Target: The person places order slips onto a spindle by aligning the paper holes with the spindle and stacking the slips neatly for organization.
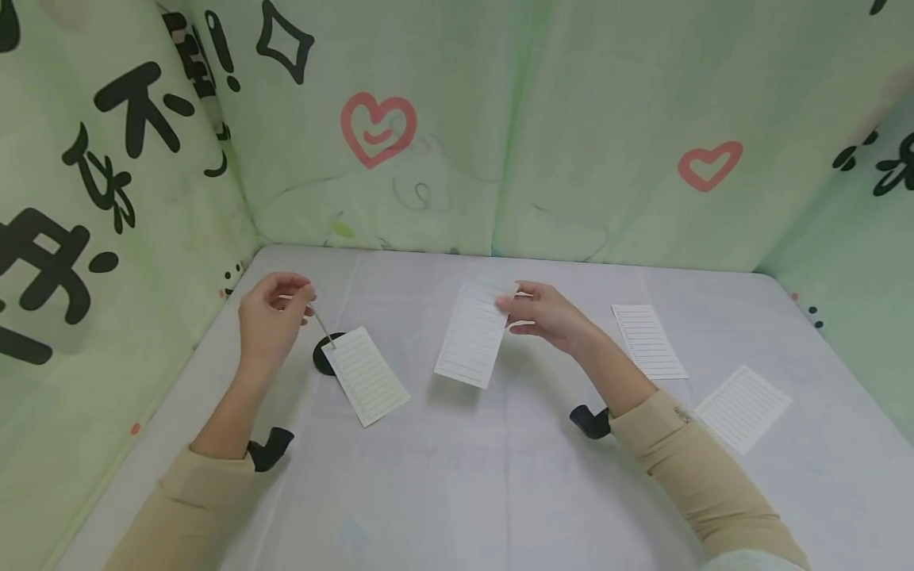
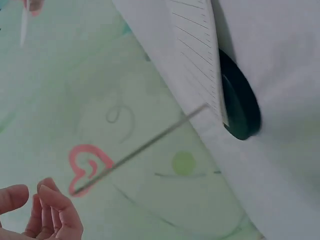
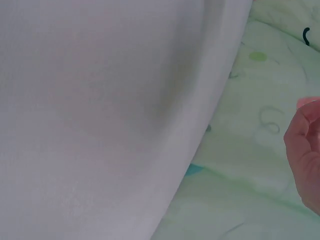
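Observation:
A paper spike stands on the left of the table, with a round black base (image 1: 323, 361) and a thin metal rod (image 2: 145, 147). One lined paper slip (image 1: 366, 377) lies slanted over the base, the rod rising from near its end. My left hand (image 1: 274, 313) is beside the rod's upper end, fingers loosely bent; the left wrist view shows a gap between thumb and forefinger (image 2: 55, 197). Further right, my right hand (image 1: 546, 313) pinches a second lined slip (image 1: 471, 337) by its upper right edge, tilted above the table. Only part of that hand (image 3: 305, 155) enters the right wrist view.
Two more lined slips, one upright (image 1: 648, 342) and one turned askew (image 1: 743, 408), lie on the right side of the white-covered table (image 1: 443, 492). Green curtains (image 1: 543, 159) with printed hearts and lettering stand around its back and sides. Black wrist devices (image 1: 271, 450) are on both forearms.

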`<state>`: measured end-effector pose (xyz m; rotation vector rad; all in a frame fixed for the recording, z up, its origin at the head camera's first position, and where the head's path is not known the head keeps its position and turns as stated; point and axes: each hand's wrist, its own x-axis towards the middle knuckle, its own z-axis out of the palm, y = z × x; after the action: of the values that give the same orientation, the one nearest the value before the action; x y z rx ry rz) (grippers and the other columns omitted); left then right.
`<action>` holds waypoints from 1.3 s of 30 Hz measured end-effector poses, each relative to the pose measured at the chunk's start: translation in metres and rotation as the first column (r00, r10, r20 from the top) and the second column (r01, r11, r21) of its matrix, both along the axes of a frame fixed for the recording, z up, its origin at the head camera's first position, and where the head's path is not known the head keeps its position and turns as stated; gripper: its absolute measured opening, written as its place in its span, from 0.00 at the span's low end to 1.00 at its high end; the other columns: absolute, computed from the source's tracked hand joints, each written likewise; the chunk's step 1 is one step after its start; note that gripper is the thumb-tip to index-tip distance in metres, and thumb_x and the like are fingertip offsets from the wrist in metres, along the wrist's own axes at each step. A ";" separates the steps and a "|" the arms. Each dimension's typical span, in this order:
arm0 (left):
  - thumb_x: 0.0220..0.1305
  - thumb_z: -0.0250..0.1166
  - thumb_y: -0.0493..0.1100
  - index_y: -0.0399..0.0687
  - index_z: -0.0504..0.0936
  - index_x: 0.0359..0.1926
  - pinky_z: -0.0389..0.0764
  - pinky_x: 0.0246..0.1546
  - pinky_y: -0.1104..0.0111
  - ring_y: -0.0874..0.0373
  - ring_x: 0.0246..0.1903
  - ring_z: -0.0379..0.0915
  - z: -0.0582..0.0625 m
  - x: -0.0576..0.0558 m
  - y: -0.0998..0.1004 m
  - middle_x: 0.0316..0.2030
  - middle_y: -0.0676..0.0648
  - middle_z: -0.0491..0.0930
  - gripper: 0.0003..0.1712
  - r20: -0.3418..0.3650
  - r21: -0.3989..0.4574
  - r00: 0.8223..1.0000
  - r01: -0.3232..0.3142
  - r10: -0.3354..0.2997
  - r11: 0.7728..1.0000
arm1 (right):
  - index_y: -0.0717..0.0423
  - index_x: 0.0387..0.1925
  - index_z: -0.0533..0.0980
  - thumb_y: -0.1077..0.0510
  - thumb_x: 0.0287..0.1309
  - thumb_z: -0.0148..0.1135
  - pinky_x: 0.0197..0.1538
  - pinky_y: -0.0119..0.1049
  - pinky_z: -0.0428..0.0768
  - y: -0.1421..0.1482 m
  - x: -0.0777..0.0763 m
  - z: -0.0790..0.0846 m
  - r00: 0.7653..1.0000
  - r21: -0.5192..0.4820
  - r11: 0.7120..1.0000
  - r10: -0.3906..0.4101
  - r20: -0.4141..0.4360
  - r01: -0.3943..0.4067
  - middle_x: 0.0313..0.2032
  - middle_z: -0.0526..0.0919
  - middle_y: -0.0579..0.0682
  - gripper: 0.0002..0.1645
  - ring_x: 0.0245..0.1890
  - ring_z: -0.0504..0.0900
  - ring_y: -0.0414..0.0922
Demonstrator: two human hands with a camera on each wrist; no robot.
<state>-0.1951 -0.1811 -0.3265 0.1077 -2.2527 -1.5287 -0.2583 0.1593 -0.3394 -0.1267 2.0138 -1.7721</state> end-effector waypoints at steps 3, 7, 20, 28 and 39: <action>0.61 0.59 0.38 0.34 0.76 0.40 0.77 0.24 0.75 0.67 0.21 0.74 0.003 0.003 0.014 0.29 0.46 0.78 0.10 0.012 -0.028 0.993 0.116 -0.115 0.993 | 0.65 0.60 0.59 0.60 0.59 0.57 0.39 0.32 0.76 -0.009 0.006 0.001 0.999 0.016 0.999 0.038 0.014 -0.038 0.30 0.81 0.42 0.30 0.30 0.78 0.39; 0.62 0.59 0.40 0.34 0.76 0.42 0.78 0.27 0.72 0.60 0.25 0.77 -0.004 0.003 0.031 0.32 0.38 0.80 0.13 0.117 -0.024 0.949 0.296 -0.291 0.955 | 0.66 0.65 0.53 0.61 0.58 0.58 0.40 0.34 0.75 -0.019 0.013 0.001 0.995 0.027 0.995 0.097 0.022 -0.098 0.31 0.82 0.43 0.37 0.31 0.79 0.40; 0.63 0.58 0.44 0.34 0.75 0.48 0.79 0.36 0.66 0.56 0.31 0.77 -0.017 -0.004 0.063 0.37 0.40 0.80 0.18 0.391 0.167 0.723 0.552 -0.569 0.817 | 0.63 0.46 0.69 0.61 0.56 0.60 0.42 0.40 0.76 -0.042 0.028 -0.011 0.964 0.082 0.961 0.261 0.050 -0.265 0.33 0.82 0.47 0.17 0.30 0.77 0.42; 0.60 0.61 0.42 0.35 0.78 0.41 0.79 0.37 0.58 0.48 0.32 0.78 -0.019 -0.005 0.062 0.31 0.44 0.82 0.14 0.458 0.087 0.687 0.598 -0.565 0.797 | 0.59 0.39 0.71 0.60 0.55 0.62 0.43 0.43 0.76 -0.049 0.032 -0.017 0.948 0.122 0.941 0.309 0.075 -0.316 0.32 0.83 0.48 0.11 0.29 0.79 0.42; 0.59 0.62 0.40 0.34 0.80 0.42 0.79 0.38 0.58 0.56 0.28 0.77 -0.013 -0.003 0.047 0.27 0.45 0.81 0.13 0.475 0.017 0.728 0.554 -0.494 0.832 | 0.59 0.37 0.72 0.62 0.54 0.62 0.39 0.41 0.77 -0.056 0.039 -0.018 0.948 0.105 0.942 0.312 0.062 -0.318 0.30 0.83 0.48 0.09 0.27 0.77 0.44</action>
<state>-0.1980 -0.1337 -0.3392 -0.2648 -2.9468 -1.7692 -0.2194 0.1031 -0.3575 -0.3503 1.9322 -1.4455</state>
